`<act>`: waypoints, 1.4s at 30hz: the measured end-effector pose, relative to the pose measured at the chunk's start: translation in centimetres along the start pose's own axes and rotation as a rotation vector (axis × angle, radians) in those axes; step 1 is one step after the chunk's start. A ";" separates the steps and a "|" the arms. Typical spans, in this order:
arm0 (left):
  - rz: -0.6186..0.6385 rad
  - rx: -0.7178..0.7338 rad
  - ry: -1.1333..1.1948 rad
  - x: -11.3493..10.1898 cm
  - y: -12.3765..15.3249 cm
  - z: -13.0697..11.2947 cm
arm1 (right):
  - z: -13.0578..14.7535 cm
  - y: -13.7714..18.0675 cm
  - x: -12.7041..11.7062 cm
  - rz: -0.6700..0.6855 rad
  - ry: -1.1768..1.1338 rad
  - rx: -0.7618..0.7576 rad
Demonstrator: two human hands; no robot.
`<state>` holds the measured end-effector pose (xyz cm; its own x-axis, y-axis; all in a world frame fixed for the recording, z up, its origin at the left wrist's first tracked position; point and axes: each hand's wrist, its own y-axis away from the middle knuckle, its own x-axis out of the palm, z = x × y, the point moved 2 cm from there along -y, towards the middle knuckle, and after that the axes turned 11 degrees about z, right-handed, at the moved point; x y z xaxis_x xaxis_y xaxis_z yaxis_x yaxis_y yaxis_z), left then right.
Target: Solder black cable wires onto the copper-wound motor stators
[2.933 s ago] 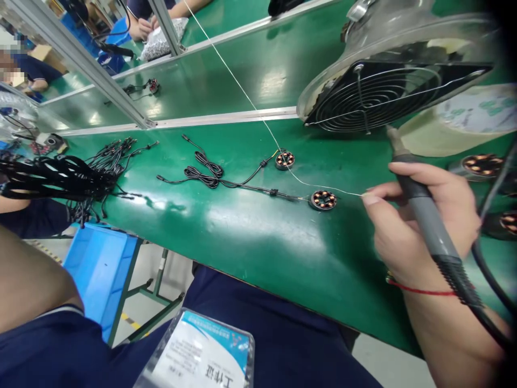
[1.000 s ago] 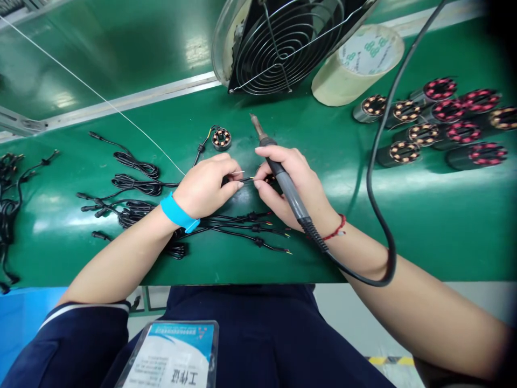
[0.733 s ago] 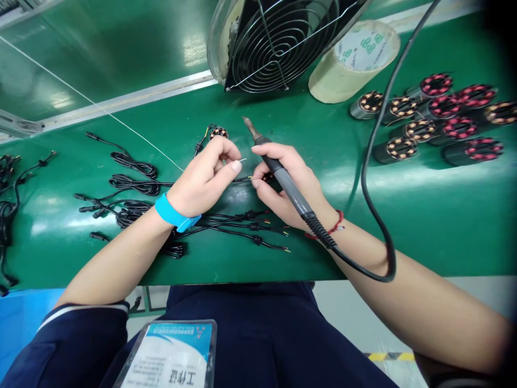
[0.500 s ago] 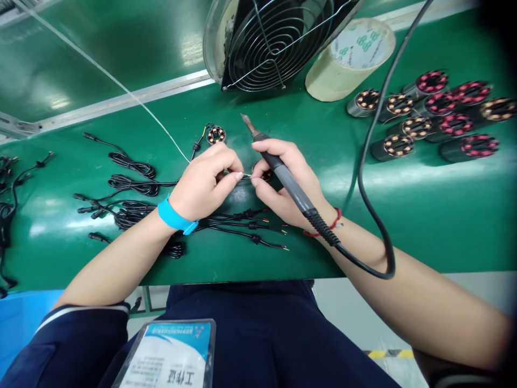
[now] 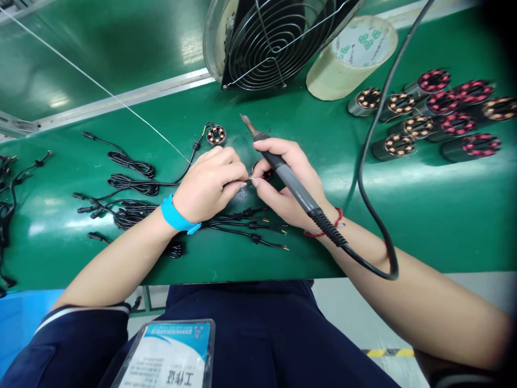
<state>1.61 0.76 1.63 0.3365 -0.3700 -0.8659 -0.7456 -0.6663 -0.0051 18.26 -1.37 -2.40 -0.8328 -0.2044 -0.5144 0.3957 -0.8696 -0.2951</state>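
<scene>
My left hand (image 5: 212, 183), with a blue wristband, pinches a thin wire (image 5: 251, 178) between thumb and forefinger. Its tip meets the fingertips of my right hand (image 5: 288, 167). Resting along that right hand is a soldering iron (image 5: 294, 184), its bare tip pointing up and left, away from the wire. Half hidden behind the right fingers lies a small wound motor stator (image 5: 264, 171). Another stator (image 5: 216, 135), joined to a black cable (image 5: 186, 173), sits just beyond my left hand. A thin pale strand (image 5: 141, 119) runs down from the upper left to the left hand.
Coiled black cables (image 5: 133, 184) lie left, and stripped cable ends (image 5: 258, 226) lie below my hands. A fan with a wire guard (image 5: 272, 51) and a tape roll (image 5: 349, 64) stand at the back. Several motor stators (image 5: 418, 127) stand right. The iron's cord (image 5: 365, 156) loops over my right forearm.
My left hand has moved slightly right, its fingertips now closer to those of my right hand. The pale strand has shifted a little. My right hand and the iron have barely moved.
</scene>
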 end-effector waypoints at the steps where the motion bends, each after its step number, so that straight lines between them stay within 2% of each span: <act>1: -0.005 -0.016 0.032 0.0 0.0 0.0 | -0.1 0.0 0.0 0.011 -0.008 0.013; 7: -0.032 -0.127 0.256 0.3 -0.2 0.2 | -0.5 0.3 -1.8 0.092 -0.010 -0.010; 13: -0.013 -0.152 0.283 0.6 -0.5 0.1 | -1.3 0.7 -2.6 0.241 0.142 -0.064; 20: -0.028 -0.187 0.205 0.7 -1.0 0.4 | -1.1 0.0 -1.7 0.129 0.295 -0.069; 24: -0.045 -0.221 0.213 0.8 -1.2 0.9 | -1.0 0.0 -1.7 0.151 0.265 -0.012; 29: -0.046 -0.227 0.267 0.9 -1.2 1.0 | -0.4 0.5 -2.1 0.032 0.224 -0.015; 37: -0.056 -0.235 0.250 0.9 -1.1 1.1 | 0.0 -0.3 -0.8 0.133 0.193 0.026; 42: -0.091 -0.196 0.247 1.1 -1.0 1.2 | -0.4 -0.6 -0.5 0.011 0.277 0.034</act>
<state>2.05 1.82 0.04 0.5440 -0.4327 -0.7189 -0.5891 -0.8070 0.0400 18.63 -0.56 -2.28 -0.6892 -0.0869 -0.7193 0.3867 -0.8837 -0.2638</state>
